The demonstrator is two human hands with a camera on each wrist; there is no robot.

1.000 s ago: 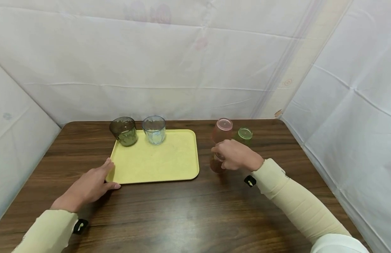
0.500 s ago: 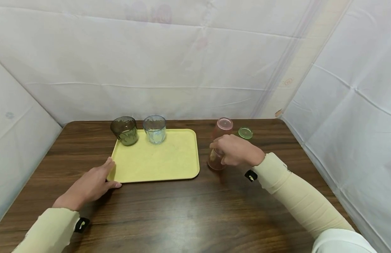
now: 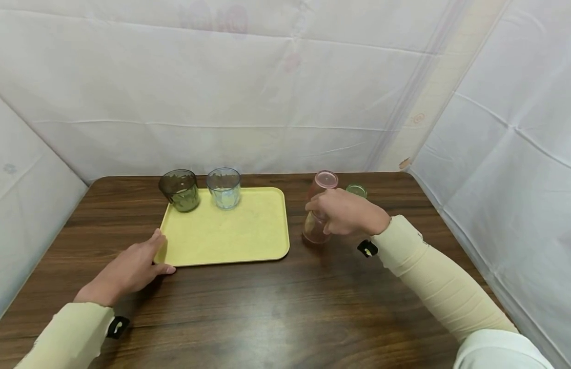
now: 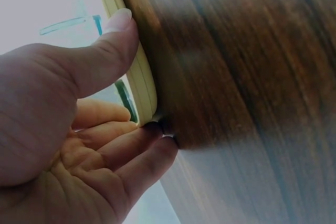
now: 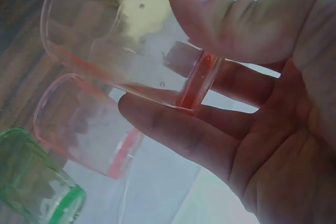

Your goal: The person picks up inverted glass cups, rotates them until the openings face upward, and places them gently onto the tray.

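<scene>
here, from the left, the left hand (image 3: 124, 271) rests on the table (image 3: 267, 307) at the near left corner of the yellow tray (image 3: 230, 233), thumb pressed against its rim and fingers straight beside it, much as it was a second ago. on the tray's far edge stand a dark green cup (image 3: 179, 190) and a clear blue cup (image 3: 224, 188). right of the tray, the right hand (image 3: 345, 218) has thumb and fingers curled round a pink cup (image 3: 314, 229), which it has drawn back and up from where it was; it looks lifted just off the table. behind it stand another pink cup (image 3: 324, 182) and a green cup (image 3: 357, 191), both upside down.
</scene>
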